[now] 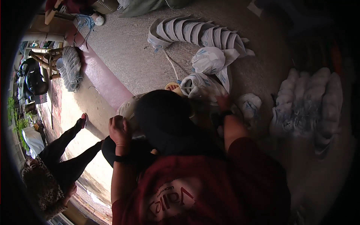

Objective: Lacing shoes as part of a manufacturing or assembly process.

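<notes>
Straight to the middle of the floor (pixel 120 45), and lost plenty there behind a dark rounded shape (pixel 161 116) just above the red shirt (pixel 180 183)! Spotted the left hand (pixel 119 132) with fingers bent in, just beside a pale piece (pixel 127 108) half covered by that shape; could not tell about any hold. Over on the right, caught the right hand (pixel 224 102) only as a blur, near the right end of a white shoe upper (pixel 195 84); could not tell grip from touch. Placed that upper mid-floor, close to toes in a tan sandal (pixel 172 87), with a rounded white piece (pixel 208 60) just beyond. Saw a nested row of white uppers (pixel 195 33) curving toward the floor's far edge, a white cord (pixel 172 62) trailing near its left end. Made out, in deep shadow by the floor's right edge, packed pale uppers (pixel 305 101), lower parts fading into the dark. Picked up a grey stack (pixel 71 67) beside a wooden stool (pixel 48 60), left of the pink border (pixel 101 71); then a black motorcycle (pixel 33 77), squeezed against the curved rim. Noted a person (pixel 56 157) in dark trousers at the lower left, and another person (pixel 78 5), cropped at the top, near blue laces (pixel 86 22).
</notes>
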Demonstrator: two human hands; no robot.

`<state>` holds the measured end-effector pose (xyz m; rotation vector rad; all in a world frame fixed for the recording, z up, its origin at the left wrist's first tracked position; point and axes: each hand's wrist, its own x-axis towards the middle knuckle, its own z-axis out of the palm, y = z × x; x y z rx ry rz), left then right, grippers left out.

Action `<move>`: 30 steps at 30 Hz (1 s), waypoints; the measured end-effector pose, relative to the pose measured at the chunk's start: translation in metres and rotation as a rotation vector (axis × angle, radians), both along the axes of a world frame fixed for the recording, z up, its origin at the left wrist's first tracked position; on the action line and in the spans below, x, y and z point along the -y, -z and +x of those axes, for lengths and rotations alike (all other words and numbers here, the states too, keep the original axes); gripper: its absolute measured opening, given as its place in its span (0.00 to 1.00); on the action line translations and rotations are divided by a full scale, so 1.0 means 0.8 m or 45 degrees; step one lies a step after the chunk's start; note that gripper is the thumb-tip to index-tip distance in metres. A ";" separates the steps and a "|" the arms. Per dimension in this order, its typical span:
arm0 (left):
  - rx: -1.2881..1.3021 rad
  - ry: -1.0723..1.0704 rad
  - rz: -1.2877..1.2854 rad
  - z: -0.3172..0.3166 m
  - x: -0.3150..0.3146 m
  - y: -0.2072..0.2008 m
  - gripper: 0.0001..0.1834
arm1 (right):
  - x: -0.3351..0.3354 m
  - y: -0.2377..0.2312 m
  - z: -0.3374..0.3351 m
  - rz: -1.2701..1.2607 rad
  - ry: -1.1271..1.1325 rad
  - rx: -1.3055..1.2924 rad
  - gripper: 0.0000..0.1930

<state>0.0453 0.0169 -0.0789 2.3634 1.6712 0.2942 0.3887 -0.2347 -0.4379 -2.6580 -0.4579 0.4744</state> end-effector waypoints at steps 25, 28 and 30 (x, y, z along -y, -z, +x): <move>-0.063 0.037 -0.035 -0.014 -0.006 -0.002 0.14 | 0.047 -0.075 -0.014 0.053 -0.315 -0.941 0.24; -0.067 -0.002 -0.048 -0.013 -0.003 -0.004 0.14 | 0.045 -0.068 -0.005 -0.075 -0.234 -0.140 0.23; -0.049 -0.016 -0.040 -0.010 -0.002 0.001 0.13 | 0.044 -0.061 0.013 -0.058 -0.281 -0.193 0.25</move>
